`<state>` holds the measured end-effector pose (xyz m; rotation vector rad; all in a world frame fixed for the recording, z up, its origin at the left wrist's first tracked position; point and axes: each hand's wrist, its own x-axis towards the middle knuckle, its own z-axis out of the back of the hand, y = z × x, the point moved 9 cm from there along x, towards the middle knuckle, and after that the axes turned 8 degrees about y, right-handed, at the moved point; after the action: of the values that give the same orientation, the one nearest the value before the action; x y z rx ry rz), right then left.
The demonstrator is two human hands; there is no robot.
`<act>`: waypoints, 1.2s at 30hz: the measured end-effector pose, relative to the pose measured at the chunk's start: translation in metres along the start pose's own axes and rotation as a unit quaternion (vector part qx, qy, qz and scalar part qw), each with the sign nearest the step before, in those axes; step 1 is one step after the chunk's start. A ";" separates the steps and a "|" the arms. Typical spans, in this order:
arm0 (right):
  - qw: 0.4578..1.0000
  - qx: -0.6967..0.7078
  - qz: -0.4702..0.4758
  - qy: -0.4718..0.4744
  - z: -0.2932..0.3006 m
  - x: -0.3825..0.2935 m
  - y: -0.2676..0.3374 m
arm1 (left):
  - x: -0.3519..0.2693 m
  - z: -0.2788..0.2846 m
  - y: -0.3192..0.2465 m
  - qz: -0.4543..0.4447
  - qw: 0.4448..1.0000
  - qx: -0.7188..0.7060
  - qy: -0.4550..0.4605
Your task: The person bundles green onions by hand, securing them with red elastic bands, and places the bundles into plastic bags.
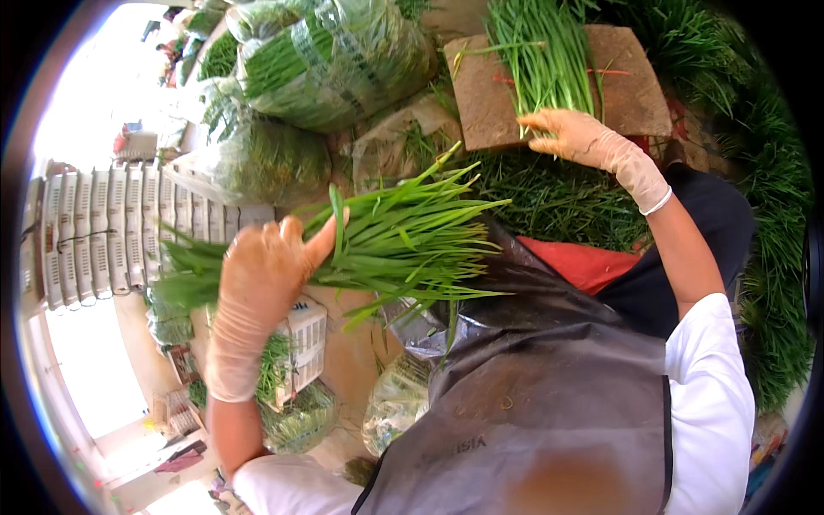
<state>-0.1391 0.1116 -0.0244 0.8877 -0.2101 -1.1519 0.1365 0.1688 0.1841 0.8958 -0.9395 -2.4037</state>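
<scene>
My left hand (277, 264), in a thin translucent glove, grips a bunch of long green leaves, likely garlic chives (399, 238), held sideways above the floor. A leaf band loops round the bunch by my thumb. My right hand (560, 135), gloved too, rests at the lower ends of a second bunch of green stalks (547, 71). That bunch lies on a brown board (631, 96), with red string showing on both sides of it. The fingers of my right hand are slightly apart; whether they grip any stalks is unclear.
Loose greens (560, 199) lie below the board, and more are heaped along the right (772, 238). Large clear bags of greens (341, 71) stand at upper left. Stacked white plastic crates (103, 232) are at left; another white crate (309, 347) sits below my left hand. A dark apron covers my lap.
</scene>
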 end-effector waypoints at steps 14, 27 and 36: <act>0.921 0.019 0.347 -0.178 0.127 -0.054 0.176 | 0.106 0.144 0.054 -0.055 0.965 0.230 -0.116; 0.780 0.511 0.316 -0.174 0.160 -0.077 0.132 | 0.094 0.247 0.116 -0.033 0.795 -0.300 -0.526; 0.802 0.562 0.145 -0.139 0.151 -0.029 0.114 | 0.185 0.039 -0.007 -0.099 0.208 -0.943 -0.238</act>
<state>-0.1573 0.0747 0.1619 1.6337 -1.3324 -0.7885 -0.0233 0.0868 0.1243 -0.8399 2.0514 -1.6780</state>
